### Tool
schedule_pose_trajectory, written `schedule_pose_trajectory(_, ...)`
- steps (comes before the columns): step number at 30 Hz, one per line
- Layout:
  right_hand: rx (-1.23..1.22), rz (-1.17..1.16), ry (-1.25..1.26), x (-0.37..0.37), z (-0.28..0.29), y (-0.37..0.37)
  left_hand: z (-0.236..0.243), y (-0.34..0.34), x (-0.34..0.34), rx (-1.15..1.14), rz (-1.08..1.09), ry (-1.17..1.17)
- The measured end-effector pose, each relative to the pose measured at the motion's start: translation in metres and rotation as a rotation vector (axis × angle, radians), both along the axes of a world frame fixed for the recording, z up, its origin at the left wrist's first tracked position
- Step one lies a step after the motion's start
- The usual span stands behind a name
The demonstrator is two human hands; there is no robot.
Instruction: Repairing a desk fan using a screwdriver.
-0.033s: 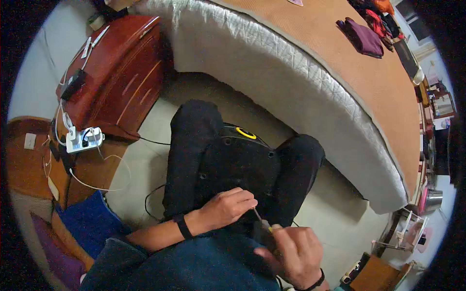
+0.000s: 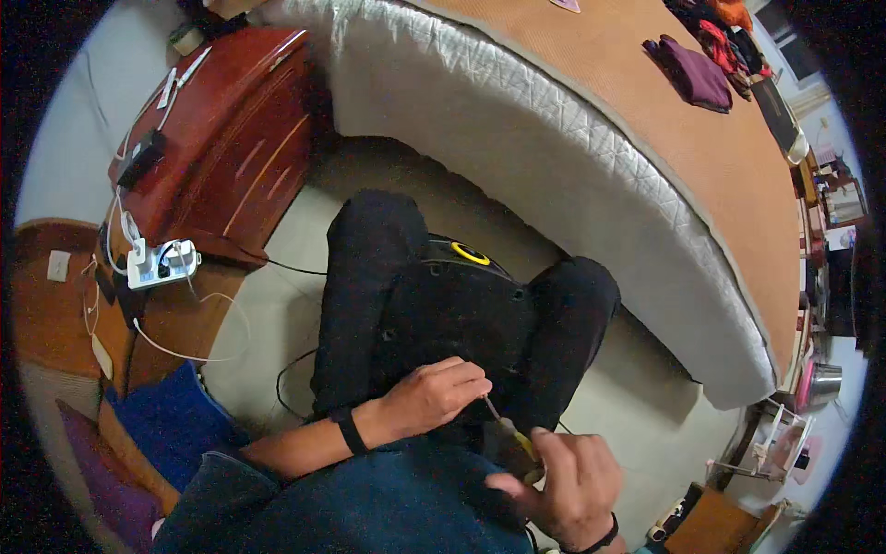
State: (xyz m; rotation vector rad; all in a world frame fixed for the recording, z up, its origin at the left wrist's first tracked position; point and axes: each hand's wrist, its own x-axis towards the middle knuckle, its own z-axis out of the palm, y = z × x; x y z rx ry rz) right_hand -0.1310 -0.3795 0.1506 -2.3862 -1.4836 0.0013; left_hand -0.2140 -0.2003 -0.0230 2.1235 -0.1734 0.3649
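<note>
A black casing (image 2: 452, 309) with round recesses and a yellow oval ring at its far end lies across my lap between my knees. Over its near part, my left hand (image 2: 438, 395) is closed, with thumb and fingertips pinched at the tip end of a screwdriver (image 2: 519, 441). Its thin metal shaft slants down to the right into a yellow and dark handle. My right hand (image 2: 572, 485) is loosely curled around the handle's end, thumb on one side and fingers on the other. Whatever sits at the screwdriver's tip is hidden by my left fingers.
Ahead and to the right stands a bed (image 2: 591, 102) with a white quilted side. At the left is a reddish-brown cabinet (image 2: 240, 148), with a white power strip (image 2: 163, 265) and cables beside it. A blue cloth (image 2: 175, 425) lies at lower left.
My right hand has shifted slightly right and its fingers have loosened, showing more of the screwdriver's handle. My left hand stays in place.
</note>
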Motion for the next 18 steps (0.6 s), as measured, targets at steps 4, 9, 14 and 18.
schedule_pose_trajectory(4,-0.057,-0.071,0.081,-0.004,-0.003,-0.012,-0.001,0.0,0.003,0.01,-0.021,0.008)
schedule_pose_trajectory(9,0.083,0.137,0.11,-0.002,0.003,0.004,-0.004,0.001,-0.001,0.084,-0.024,0.014)
schedule_pose_trajectory(14,0.031,0.004,0.123,-0.006,0.005,-0.001,-0.003,0.004,-0.002,0.197,-0.027,-0.008)
schedule_pose_trajectory(18,0.108,0.069,0.12,-0.006,0.005,0.003,0.002,0.004,0.002,0.24,-0.002,-0.038)
